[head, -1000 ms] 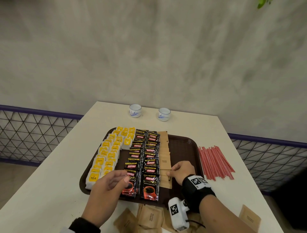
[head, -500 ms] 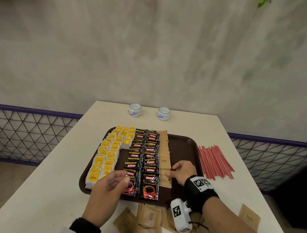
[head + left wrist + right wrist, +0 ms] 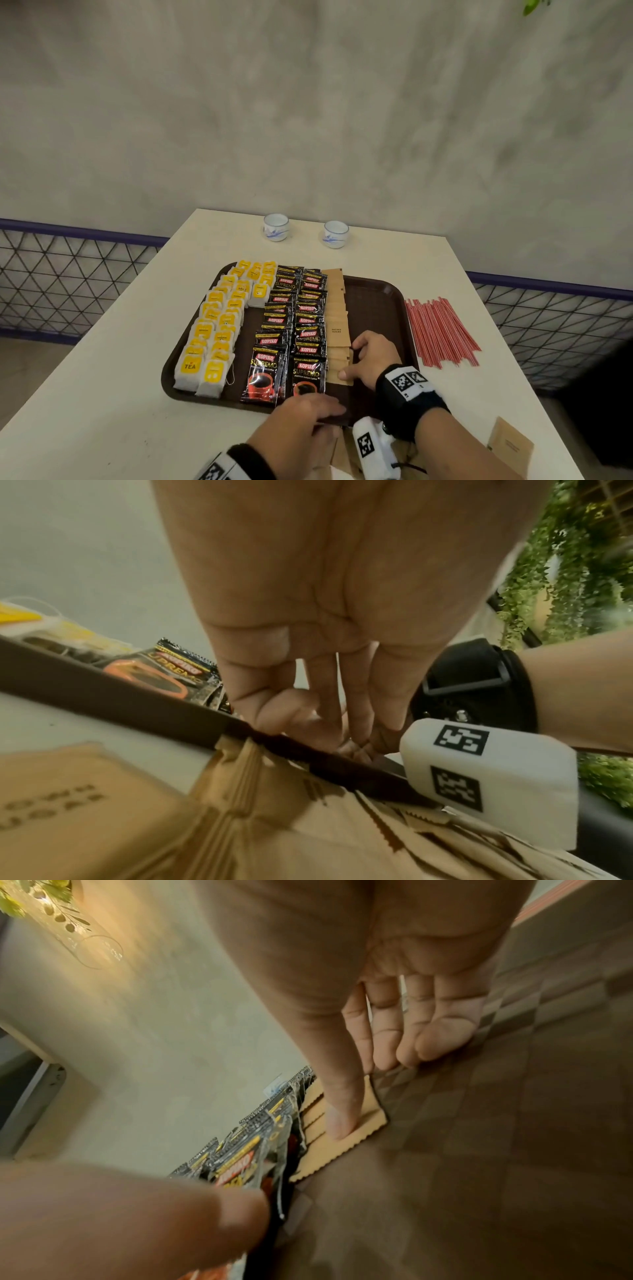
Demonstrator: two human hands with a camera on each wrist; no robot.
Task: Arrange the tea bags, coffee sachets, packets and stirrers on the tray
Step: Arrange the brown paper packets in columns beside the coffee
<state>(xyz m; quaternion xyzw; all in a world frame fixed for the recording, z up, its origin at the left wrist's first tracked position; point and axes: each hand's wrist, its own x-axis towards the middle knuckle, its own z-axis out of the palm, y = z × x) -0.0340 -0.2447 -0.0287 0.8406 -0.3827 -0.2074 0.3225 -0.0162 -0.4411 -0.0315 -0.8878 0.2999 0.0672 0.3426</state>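
1. The brown tray (image 3: 376, 294) sits on the white counter (image 3: 102, 377), its long axis running away from the person toward the wall.
2. On the tray's left side, yellow-tagged tea bags (image 3: 219, 329) lie in columns that follow that same long axis, overlapped like shingles.
3. Beside them, two columns of black coffee sachets (image 3: 301, 329) run the same way, their printed tops toward the far end.
4. Next comes a single column of tan sugar packets (image 3: 337, 318), touching the sachets and also lined up near to far.
5. The right hand (image 3: 371, 359) rests on the near end of that column; its thumb (image 3: 342, 1107) presses flat on the closest packet, fingers relaxed and curled down onto the tray floor. Nothing pinched here, a loose flat grip.
6. The left hand (image 3: 301, 428) reaches over the tray's near rim, fingers bent down at the edge. From the left wrist view the fingertips (image 3: 274, 718) meet the rim just above a heap of loose packets (image 3: 240, 818); whether that grip has caught one, I cannot tell.
7. The red stirrers (image 3: 442, 334) lie in a bundle on the counter just right of the tray, long axis near to far, slightly fanned.
8. One more tan packet (image 3: 510, 445) lies alone near the counter's right front corner.
9. Two small white cups (image 3: 275, 226) stand at the far edge.
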